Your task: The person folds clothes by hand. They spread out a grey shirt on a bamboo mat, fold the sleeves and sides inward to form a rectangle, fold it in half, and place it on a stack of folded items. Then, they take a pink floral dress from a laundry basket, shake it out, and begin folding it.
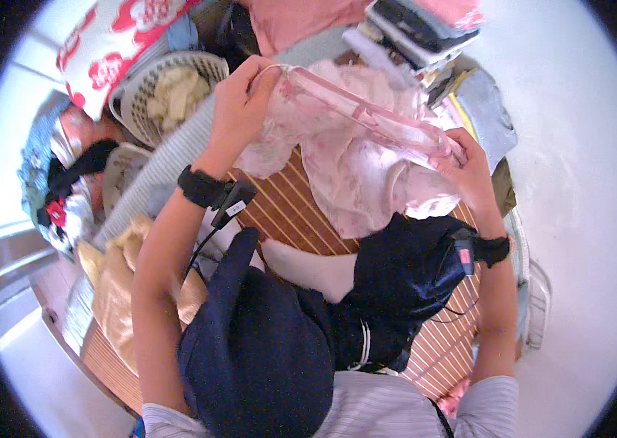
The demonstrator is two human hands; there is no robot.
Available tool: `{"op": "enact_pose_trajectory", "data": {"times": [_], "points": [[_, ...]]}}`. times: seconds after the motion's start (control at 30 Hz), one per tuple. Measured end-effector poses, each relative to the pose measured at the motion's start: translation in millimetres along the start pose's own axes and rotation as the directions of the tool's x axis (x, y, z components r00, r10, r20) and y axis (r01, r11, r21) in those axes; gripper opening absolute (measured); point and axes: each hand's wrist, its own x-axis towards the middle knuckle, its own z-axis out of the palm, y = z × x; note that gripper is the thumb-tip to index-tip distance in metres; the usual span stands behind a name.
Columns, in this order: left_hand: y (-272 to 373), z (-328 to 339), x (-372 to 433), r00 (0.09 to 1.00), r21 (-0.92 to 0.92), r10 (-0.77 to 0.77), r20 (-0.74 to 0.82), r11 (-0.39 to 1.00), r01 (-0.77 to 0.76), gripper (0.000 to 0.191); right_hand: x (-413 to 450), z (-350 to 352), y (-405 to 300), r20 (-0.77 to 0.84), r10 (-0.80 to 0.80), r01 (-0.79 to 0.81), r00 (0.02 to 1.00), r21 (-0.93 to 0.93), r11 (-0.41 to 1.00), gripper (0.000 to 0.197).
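Observation:
A sheer pale pink garment (349, 159) with a faint floral print hangs spread between my two hands. My left hand (245, 98) grips one end of its pink edge band (363, 114), at the upper middle of the view. At the other end of that band, my right hand (464, 167) pinches the cloth. The lower part drapes over a brown striped mat (281, 202) and reaches close to my dark-trousered knee (407, 257). Each wrist wears a black band with a small device on it.
A plastic basket (136, 112) holding cream cloth stands upper left, beside a padded ribbed edge (188, 128). Stacked folded clothes (423, 33) sit at the top right, with a grey folded cloth (486, 109) below. Gold satin fabric (117, 295) lies left; a white wall (576, 219) bounds the right.

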Motion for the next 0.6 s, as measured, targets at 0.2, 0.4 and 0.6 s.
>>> {"op": "enact_pose_trajectory", "data": {"times": [0.2, 0.4, 0.6], "points": [[110, -68, 73, 0.922, 0.385, 0.372, 0.108, 0.839, -0.384, 0.019, 14, -90, -81, -0.175, -0.337, 0.243, 0.925, -0.409, 0.88, 0.023], [200, -126, 104, 0.919, 0.391, 0.263, 0.295, 0.844, -0.367, 0.023, 28, -164, -137, -0.115, -0.384, 0.337, 0.916, -0.294, 0.894, 0.011], [257, -165, 118, 0.899, 0.175, 0.269, 0.345, 0.923, -0.343, 0.013, 29, -207, -199, -0.08, -0.469, 0.441, 0.879, -0.233, 0.867, 0.016]]}}
